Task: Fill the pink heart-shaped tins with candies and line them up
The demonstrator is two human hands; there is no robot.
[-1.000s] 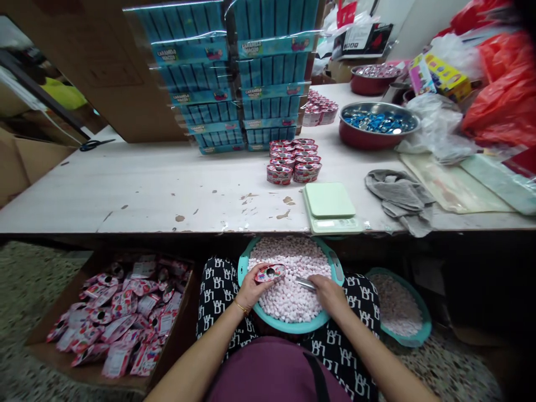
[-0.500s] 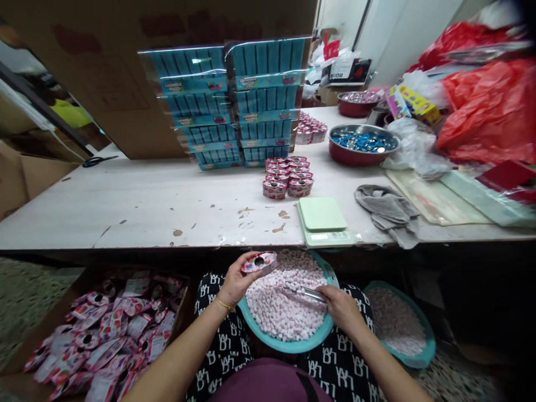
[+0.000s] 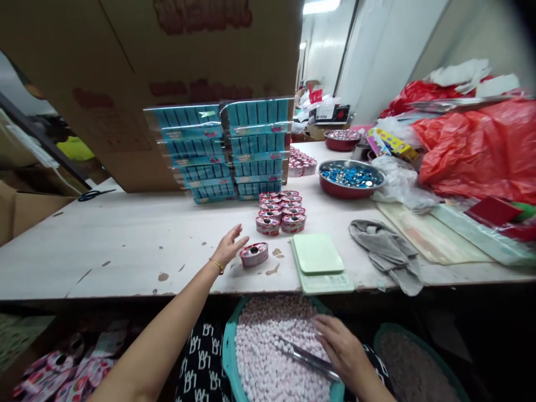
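My left hand (image 3: 229, 247) is over the table with its fingers apart and nothing in them. Just right of its fingertips, a small oval pink-and-red pack (image 3: 254, 255) with a dark round hole on top stands on the table. Behind that pack are two rows of similar packs (image 3: 293, 224). Lower down, my right hand (image 3: 341, 346) is over a turquoise basin (image 3: 229, 352) full of small pale pink candies (image 3: 268, 329). Its fingers are stretched out, and metal tongs (image 3: 310, 362) lie on the candies beneath and beside it.
A pale green scale (image 3: 318, 254) and a grey cloth (image 3: 383, 245) lie along the table's front edge. Stacked blue boxes (image 3: 255, 148) lean by a large carton (image 3: 125, 72). A bowl of blue-wrapped pieces (image 3: 352, 190) stands behind. More pink packs fill a box (image 3: 71, 368) lower left.
My left hand has moved up from the basin to the table and let go of the oval pack, which now stands there. My right hand has loosened from the tongs. The view has tilted up.
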